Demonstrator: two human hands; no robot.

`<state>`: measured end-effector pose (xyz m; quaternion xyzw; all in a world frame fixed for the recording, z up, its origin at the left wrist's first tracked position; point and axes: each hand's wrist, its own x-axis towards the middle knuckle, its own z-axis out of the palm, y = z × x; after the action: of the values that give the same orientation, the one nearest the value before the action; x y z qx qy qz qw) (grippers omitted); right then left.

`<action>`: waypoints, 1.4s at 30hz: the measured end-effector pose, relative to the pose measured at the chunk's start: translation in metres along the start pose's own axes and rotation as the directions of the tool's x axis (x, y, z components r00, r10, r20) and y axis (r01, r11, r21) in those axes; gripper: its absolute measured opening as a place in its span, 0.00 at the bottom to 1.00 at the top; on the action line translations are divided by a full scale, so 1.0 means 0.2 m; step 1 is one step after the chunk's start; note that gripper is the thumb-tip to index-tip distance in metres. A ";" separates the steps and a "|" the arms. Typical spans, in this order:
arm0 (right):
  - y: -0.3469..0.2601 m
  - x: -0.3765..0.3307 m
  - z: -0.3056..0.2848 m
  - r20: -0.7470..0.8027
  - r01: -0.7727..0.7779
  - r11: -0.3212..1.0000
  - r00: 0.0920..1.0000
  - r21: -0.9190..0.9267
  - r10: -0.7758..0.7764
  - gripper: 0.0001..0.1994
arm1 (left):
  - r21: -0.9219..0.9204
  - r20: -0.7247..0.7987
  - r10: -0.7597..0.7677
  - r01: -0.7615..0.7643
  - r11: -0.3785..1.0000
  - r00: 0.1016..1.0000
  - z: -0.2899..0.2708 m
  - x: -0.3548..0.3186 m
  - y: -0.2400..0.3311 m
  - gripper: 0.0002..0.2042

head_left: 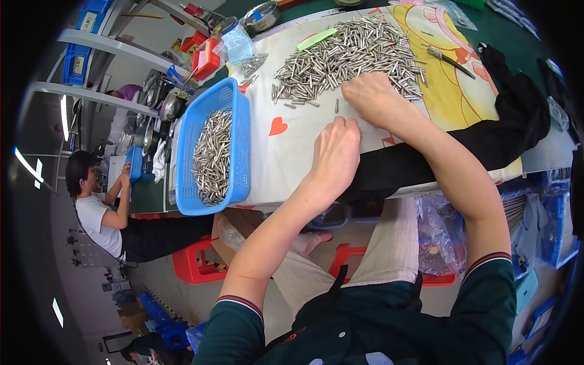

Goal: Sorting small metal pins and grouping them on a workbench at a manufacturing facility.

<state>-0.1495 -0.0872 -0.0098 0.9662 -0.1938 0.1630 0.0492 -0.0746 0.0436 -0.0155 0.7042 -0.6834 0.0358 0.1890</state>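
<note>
A big heap of small silvery metal pins (pixel 359 52) lies on a pale printed cloth (pixel 274 164). At the heap's near edge, my right hand (pixel 372 97) is closed, knuckles up; whatever its fingers hold is hidden. Closer to me and a little to the left, my left hand (pixel 336 152) is closed too, its fingertips turned away from view. One loose pin (pixel 337 106) lies between the hands and the heap. To the left stands a blue plastic basket (pixel 242 140) with many similar pins in it. A green paper slip (pixel 316 39) rests on the heap.
Black fabric (pixel 450 155) lies along the table's near edge, under my forearms. A dark-handled brush-like tool (pixel 450 61) is right of the heap. Red bins (pixel 205 59) and a clear bag (pixel 237 45) stand back left. A person (pixel 100 207) works at the left.
</note>
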 end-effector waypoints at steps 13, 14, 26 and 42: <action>0.01 -0.03 0.06 -0.172 0.103 0.993 0.981 0.058 -0.092 0.02 | -0.028 0.099 0.036 -0.033 0.999 0.994 -0.09 -0.05 -0.07 0.05; 0.01 -0.03 0.07 -0.191 0.106 0.993 0.977 0.056 -0.093 0.02 | -0.029 0.097 0.036 -0.033 0.999 0.995 -0.09 -0.05 -0.06 0.05; -0.05 -0.02 0.08 -0.167 0.064 0.998 0.984 -0.011 -0.065 0.02 | 0.274 0.035 0.099 -0.105 0.956 0.994 -0.08 -0.07 -0.04 0.06; -0.02 0.03 0.08 -0.330 -0.053 0.964 0.933 0.261 0.141 0.04 | -0.136 -0.116 0.095 -0.111 0.985 0.989 -0.07 0.10 -0.22 0.03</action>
<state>-0.1379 -0.0883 -0.0223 0.9102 -0.2078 0.3552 -0.0470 -0.0282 0.0288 -0.0059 0.6497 -0.7084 0.0353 0.2735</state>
